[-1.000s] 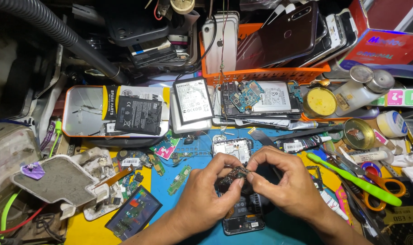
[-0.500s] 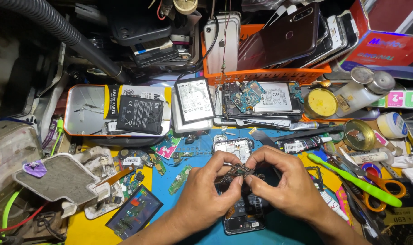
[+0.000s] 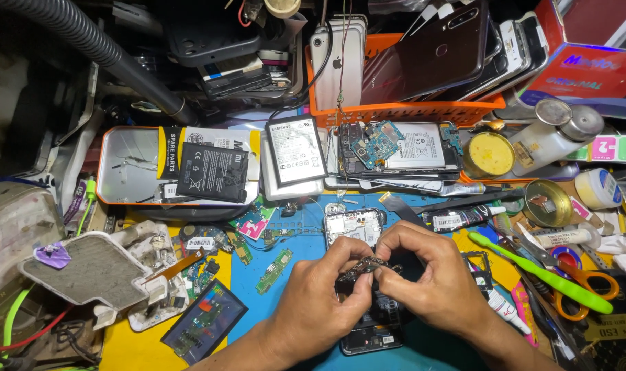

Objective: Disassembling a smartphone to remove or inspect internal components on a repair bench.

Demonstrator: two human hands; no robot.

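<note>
Both hands meet over the opened phone (image 3: 360, 275) that lies on the blue mat (image 3: 306, 261) of the bench. The left hand (image 3: 320, 299) and the right hand (image 3: 430, 275) each pinch one end of a small circuit board (image 3: 368, 266), fingertips closed on its edges, just above the phone. I think it is best to hold it only by the edges, keep it level, and not bend it.
</note>
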